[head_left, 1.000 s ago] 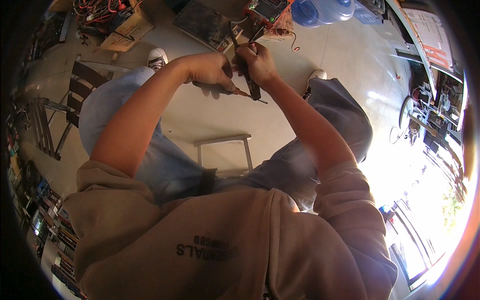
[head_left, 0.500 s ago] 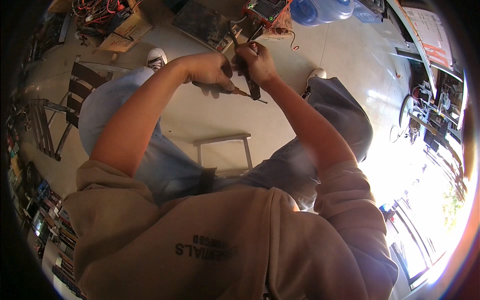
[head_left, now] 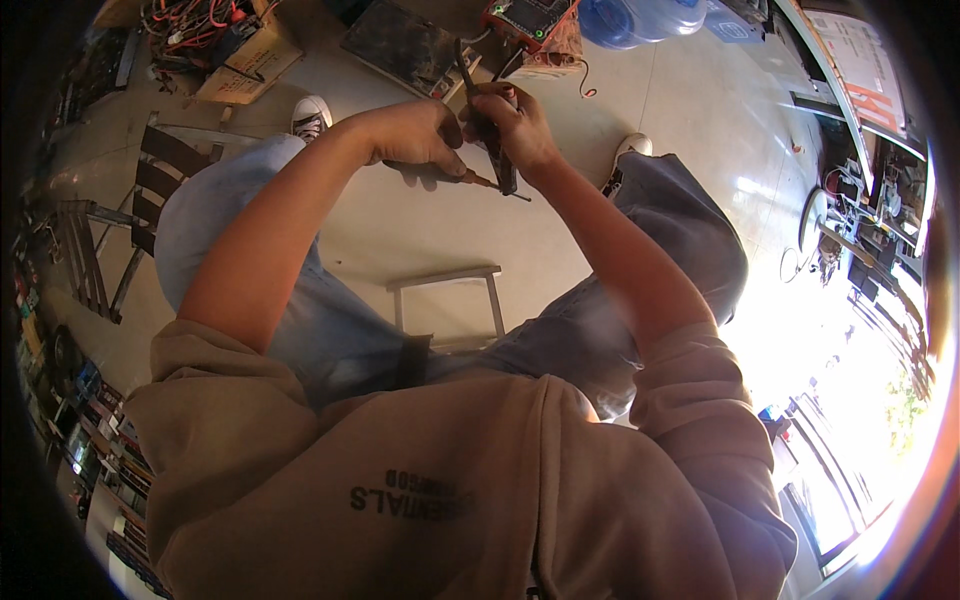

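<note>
In front of me, above the floor, both hands are close together between my knees. My left hand [head_left: 415,138] is closed, its fingertips pinching a thin rod [head_left: 482,181] with an orange-brown section and a narrow metal end pointing right. My right hand [head_left: 522,128] is wrapped round a long dark tool [head_left: 465,66], which sticks out beyond the fist and below it. The tool's lower end [head_left: 507,180] meets or overlaps the rod; I cannot tell whether they touch. Shadow and my fingers hide the tool's middle, so its exact kind is unclear.
Beyond my hands are a dark flat panel [head_left: 398,48], an orange-red device [head_left: 530,20] with a cable, and a blue translucent container [head_left: 640,20]. A cardboard box [head_left: 250,75] of tangled wires stands far left. A slatted chair [head_left: 165,185] is at left, cluttered shelving at right.
The rod's metal end and the dark tool's lower end have shifted slightly up and left. Both hands keep their grips.
</note>
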### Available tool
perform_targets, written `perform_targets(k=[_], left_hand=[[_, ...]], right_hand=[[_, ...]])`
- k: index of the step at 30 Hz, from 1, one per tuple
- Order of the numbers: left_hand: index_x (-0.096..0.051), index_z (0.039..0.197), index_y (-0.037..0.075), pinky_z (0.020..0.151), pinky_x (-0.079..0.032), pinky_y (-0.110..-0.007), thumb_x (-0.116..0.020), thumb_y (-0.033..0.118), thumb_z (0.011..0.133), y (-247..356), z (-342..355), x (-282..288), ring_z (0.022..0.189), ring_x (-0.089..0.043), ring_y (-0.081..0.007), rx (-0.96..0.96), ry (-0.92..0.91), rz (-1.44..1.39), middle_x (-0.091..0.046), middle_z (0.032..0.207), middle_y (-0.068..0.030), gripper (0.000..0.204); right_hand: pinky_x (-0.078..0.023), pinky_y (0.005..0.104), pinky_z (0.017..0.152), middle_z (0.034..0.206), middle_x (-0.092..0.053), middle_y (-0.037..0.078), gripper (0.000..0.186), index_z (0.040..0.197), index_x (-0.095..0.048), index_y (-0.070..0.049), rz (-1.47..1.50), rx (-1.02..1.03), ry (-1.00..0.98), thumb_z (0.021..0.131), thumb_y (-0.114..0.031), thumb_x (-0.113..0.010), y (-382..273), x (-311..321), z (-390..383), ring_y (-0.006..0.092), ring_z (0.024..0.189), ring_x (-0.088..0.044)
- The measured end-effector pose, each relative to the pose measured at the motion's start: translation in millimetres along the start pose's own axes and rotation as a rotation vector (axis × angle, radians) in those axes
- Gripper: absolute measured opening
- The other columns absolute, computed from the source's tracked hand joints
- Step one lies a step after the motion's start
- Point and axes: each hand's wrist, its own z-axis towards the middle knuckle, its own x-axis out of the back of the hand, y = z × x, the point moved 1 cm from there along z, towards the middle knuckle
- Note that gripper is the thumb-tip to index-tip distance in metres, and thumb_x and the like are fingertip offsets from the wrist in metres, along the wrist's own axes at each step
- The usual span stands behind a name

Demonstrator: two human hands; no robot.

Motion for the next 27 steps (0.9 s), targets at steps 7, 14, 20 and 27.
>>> perform_targets(k=[7,14,20,27], left_hand=[[-0.054,0.105,-0.004,0.043,-0.05,-0.028,-0.074,0.005,0.078,0.7,0.9,2.5,0.062,-0.069,-0.0191,-0.032,-0.001,-0.037,-0.068,0.082,-0.0124,0.035],[-0.053,0.099,-0.004,0.042,-0.049,-0.027,-0.075,0.005,0.077,-4.4,6.2,1.6,0.06,-0.068,-0.0192,-0.06,0.0,-0.041,-0.066,0.08,-0.0117,0.032],[-0.053,0.096,-0.004,0.041,-0.048,-0.028,-0.076,0.007,0.075,0.3,5.2,-1.5,0.06,-0.068,-0.0194,-0.053,0.0,-0.008,-0.064,0.078,-0.0117,0.032],[-0.053,0.096,-0.004,0.042,-0.049,-0.028,-0.075,0.007,0.076,-0.4,2.7,-2.0,0.06,-0.068,-0.0188,0.003,0.013,-0.042,-0.065,0.078,-0.0114,0.032]], right_hand=[[-0.05,0.0296,0.062,0.084,-0.065,0.01,0.022,0.099,-0.057,0.003,0.053,-0.02,-0.006,0.088,-0.015,-0.064,0.7,-4.5,-3.5,0.0159,0.067,-0.061],[-0.047,0.0302,0.052,0.075,-0.06,0.008,0.018,0.094,-0.055,0.002,-0.058,0.015,-0.039,0.087,-0.014,-0.06,5.5,2.5,2.2,0.0144,0.06,-0.057],[-0.045,0.0296,0.047,0.072,-0.059,0.008,0.016,0.089,-0.052,0.0,-0.129,0.04,-0.043,0.087,-0.014,-0.058,16.0,6.3,4.2,0.0144,0.058,-0.056],[-0.046,0.0288,0.049,0.07,-0.058,0.007,0.017,0.09,-0.052,0.0,-0.07,0.082,0.011,0.088,-0.015,-0.059,12.9,-1.0,0.7,0.0137,0.057,-0.056]])
